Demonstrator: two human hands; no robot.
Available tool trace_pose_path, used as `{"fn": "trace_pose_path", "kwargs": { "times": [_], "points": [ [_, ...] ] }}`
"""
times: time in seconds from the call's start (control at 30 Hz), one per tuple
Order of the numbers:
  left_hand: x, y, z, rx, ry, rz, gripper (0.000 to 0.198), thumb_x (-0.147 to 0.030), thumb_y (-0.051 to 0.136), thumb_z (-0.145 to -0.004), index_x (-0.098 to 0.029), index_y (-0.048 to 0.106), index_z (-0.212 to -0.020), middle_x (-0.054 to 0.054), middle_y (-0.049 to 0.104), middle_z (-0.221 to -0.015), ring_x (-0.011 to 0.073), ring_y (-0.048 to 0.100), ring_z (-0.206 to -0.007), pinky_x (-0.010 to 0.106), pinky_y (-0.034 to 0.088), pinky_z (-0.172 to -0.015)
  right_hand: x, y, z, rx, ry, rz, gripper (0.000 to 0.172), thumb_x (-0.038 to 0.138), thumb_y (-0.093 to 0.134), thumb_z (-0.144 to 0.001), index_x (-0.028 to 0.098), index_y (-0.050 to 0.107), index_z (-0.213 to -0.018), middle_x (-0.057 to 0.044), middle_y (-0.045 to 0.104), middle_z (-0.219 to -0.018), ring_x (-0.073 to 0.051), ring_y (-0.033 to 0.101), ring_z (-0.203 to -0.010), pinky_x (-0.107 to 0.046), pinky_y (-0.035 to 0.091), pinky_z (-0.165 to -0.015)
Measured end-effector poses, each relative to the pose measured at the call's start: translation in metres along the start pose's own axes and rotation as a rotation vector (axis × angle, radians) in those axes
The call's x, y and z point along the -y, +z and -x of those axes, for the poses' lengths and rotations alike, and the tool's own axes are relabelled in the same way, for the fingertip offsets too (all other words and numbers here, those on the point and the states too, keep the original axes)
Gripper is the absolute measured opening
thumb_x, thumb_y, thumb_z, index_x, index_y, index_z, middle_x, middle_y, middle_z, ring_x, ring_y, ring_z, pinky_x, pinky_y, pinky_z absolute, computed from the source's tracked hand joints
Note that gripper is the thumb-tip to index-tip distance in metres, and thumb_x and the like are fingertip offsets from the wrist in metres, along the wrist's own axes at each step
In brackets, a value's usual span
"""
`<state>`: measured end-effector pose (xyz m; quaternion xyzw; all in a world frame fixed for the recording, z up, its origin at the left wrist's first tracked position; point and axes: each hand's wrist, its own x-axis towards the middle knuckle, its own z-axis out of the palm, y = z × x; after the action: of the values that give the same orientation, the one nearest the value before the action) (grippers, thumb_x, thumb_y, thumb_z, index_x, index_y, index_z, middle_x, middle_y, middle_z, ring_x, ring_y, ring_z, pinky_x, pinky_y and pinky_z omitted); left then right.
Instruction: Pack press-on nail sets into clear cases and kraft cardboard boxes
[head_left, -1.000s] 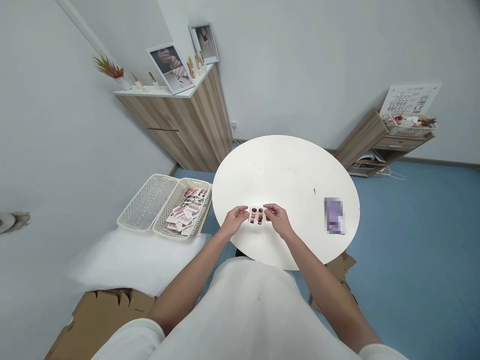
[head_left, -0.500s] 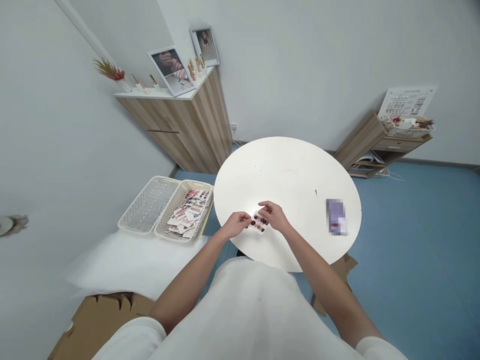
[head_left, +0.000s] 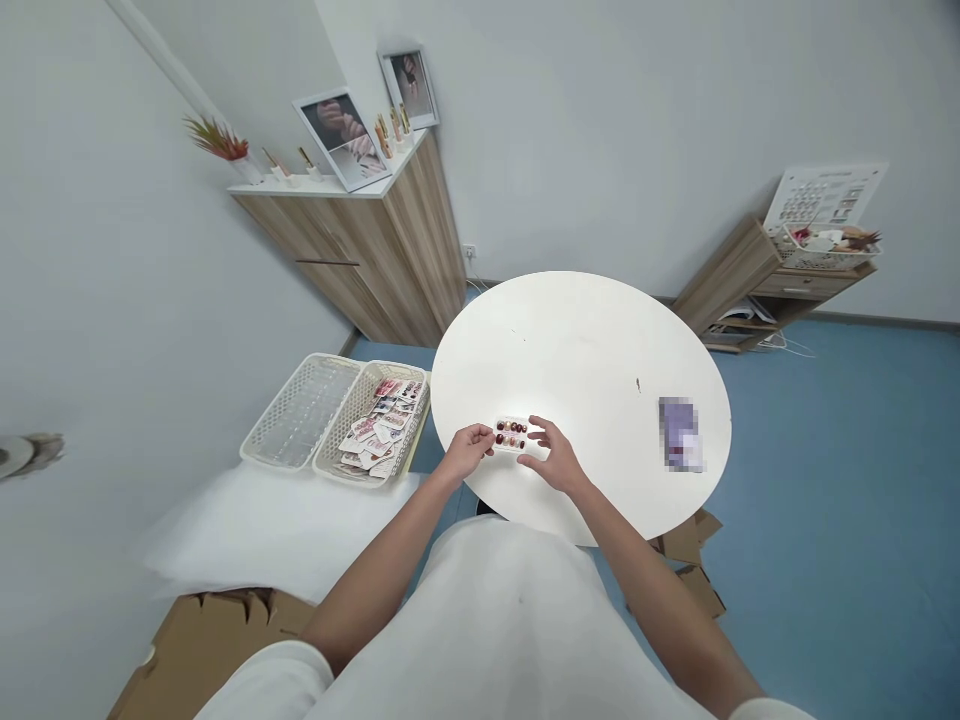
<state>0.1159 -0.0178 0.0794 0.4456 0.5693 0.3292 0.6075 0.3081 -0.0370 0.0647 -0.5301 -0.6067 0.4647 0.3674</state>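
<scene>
Here's my left hand (head_left: pixel 466 450), thumb and fingers pinched on the left end of one small card of nail tips (head_left: pixel 511 434). My right hand (head_left: pixel 553 456) is at the other end, thumb and fingers spread apart around it; whether a fingertip touches the edge, I can't tell. The card is between my hands, over the near side of the white round table (head_left: pixel 585 360), and whether it rests there or sits just above is hard to make out. Its left edge is hidden under my fingers. Two rows of tips show, dark red and paler, too tiny for a sure count.

Over to the right, one purple item (head_left: pixel 679 432), blurred into blocks, so its print is lost. On my left, two white baskets side by side: the farther-left basket (head_left: pixel 250 452) with something clear inside, the nearer basket (head_left: pixel 341 477) with a heap of cards, overlapping too much to number. Two picture frames (head_left: pixel 342 140) and one plant (head_left: pixel 217 140) on the tall cabinet (head_left: pixel 337 240). One more basket (head_left: pixel 825 258) on the low shelf unit (head_left: pixel 731 280). Bottom left, cardboard (head_left: pixel 217 640), cut off by the view's edge.
</scene>
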Motion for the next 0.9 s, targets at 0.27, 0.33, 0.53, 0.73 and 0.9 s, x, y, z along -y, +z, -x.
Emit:
{"fn": "trace_pose_path", "kwargs": {
  "times": [0.27,0.33,0.53,0.73,0.9],
  "points": [
    [0.012,-0.004,-0.005,0.008,0.040,-0.005,0.021,-0.036,0.059,-0.066,-0.017,0.056,-0.072,-0.002,0.053,-0.058,0.0105,0.051,-0.054,0.024,0.039,-0.057,-0.004,0.017,-0.005,0.018,-0.118,0.107,0.060,0.027,0.063,-0.067,0.028,0.038,-0.122,-0.009,0.042,-0.127,-0.019,0.055,-0.092,-0.040,0.045,-0.082],
    [0.015,-0.006,-0.004,-0.035,0.056,-0.039,0.023,-0.034,0.060,-0.066,-0.017,0.058,-0.081,-0.002,0.054,-0.058,0.0114,0.052,-0.056,0.025,0.040,-0.060,-0.007,0.020,-0.007,0.027,-0.112,0.130,0.058,0.027,0.063,-0.066,0.027,0.041,-0.120,-0.008,0.043,-0.126,-0.018,0.056,-0.088,-0.040,0.045,-0.083],
    [0.028,-0.023,0.003,-0.046,0.100,-0.153,0.054,-0.031,0.066,-0.062,-0.018,0.053,-0.112,0.004,0.059,-0.087,0.0116,0.056,-0.068,0.026,0.042,-0.068,-0.013,0.034,-0.014,0.051,-0.056,0.199,0.057,0.030,0.063,-0.067,0.027,0.042,-0.119,-0.008,0.045,-0.126,-0.019,0.057,-0.089,-0.040,0.045,-0.083],
    [0.044,-0.043,0.002,-0.092,0.142,-0.370,0.051,-0.027,0.066,-0.061,-0.021,0.056,-0.110,0.005,0.061,-0.089,0.0168,0.055,-0.072,0.033,0.042,-0.078,-0.019,0.062,-0.027,0.139,-0.054,0.330,0.049,0.029,0.059,-0.071,0.023,0.045,-0.118,-0.008,0.045,-0.127,-0.022,0.043,-0.116,-0.040,0.038,-0.093],
    [0.064,-0.059,-0.010,-0.169,0.070,-0.352,0.044,-0.021,0.066,-0.059,-0.021,0.060,-0.103,0.004,0.062,-0.082,0.0187,0.055,-0.072,0.033,0.040,-0.080,-0.029,0.090,-0.041,0.218,-0.033,0.471,0.048,0.027,0.059,-0.072,0.021,0.046,-0.117,-0.010,0.044,-0.129,-0.023,0.042,-0.116,-0.039,0.037,-0.093]
  ]
}}
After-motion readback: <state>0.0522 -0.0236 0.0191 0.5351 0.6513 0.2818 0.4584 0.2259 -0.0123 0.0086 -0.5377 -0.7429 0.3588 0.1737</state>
